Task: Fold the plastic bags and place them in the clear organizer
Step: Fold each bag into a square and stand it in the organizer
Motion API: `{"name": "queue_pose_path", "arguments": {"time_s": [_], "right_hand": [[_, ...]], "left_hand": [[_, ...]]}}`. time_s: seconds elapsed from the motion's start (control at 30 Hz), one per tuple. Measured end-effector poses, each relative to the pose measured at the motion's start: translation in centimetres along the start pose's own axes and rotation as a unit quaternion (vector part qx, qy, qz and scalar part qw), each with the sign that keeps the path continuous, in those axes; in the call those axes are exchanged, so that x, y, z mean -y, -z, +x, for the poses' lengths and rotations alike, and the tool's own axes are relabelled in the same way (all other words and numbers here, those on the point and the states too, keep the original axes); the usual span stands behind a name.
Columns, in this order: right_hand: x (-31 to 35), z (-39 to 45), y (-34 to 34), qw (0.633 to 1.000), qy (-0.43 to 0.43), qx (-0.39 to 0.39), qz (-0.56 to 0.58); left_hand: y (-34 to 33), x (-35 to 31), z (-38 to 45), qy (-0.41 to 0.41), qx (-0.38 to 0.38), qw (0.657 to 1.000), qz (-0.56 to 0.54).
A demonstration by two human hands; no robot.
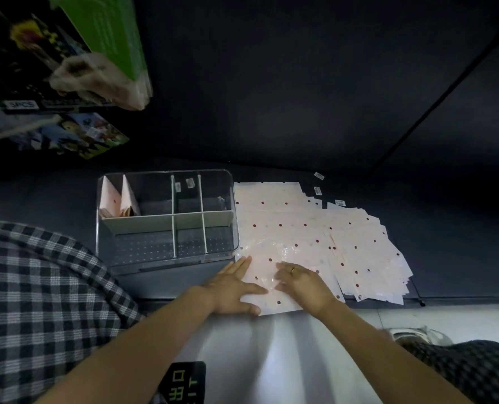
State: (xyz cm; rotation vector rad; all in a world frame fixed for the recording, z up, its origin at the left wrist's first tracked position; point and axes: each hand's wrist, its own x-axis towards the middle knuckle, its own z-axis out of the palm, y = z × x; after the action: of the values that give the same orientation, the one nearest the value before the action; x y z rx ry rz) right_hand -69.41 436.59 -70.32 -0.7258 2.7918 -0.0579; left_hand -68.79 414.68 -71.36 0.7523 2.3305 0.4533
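Dark bench (300,83), clear organizer (166,217) at its front edge; left hand (230,287) and right hand (303,282) press flat-fingered on the top plastic bag (271,258).

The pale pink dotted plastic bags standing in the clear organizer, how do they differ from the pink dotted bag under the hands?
The folded bags stand upright in the clear organizer's far left compartment; the bag under the hands lies on the pile beside it. The folded ones are compact triangles; this one is a wider sheet. Both are pale pink with dots.
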Motion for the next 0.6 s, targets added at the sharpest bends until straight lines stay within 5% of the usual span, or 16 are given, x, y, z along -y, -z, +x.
{"name": "queue_pose_path", "arguments": {"time_s": [0.3,0.43,0.6], "right_hand": [[0.4,-0.1,1.8,0.988,0.101,-0.059,-0.096],[0.2,0.1,4.3,0.995,0.007,-0.058,0.082],[1.6,1.3,10.3,0.921,-0.090,-0.073,0.371]], "left_hand": [[0.4,-0.3,-0.1,0.026,-0.041,0.998,-0.037],[1.4,-1.0,-0.6,0.036,-0.143,0.982,-0.122],[5.8,-1.7,-2.2,0.067,-0.281,0.893,-0.345]]}}
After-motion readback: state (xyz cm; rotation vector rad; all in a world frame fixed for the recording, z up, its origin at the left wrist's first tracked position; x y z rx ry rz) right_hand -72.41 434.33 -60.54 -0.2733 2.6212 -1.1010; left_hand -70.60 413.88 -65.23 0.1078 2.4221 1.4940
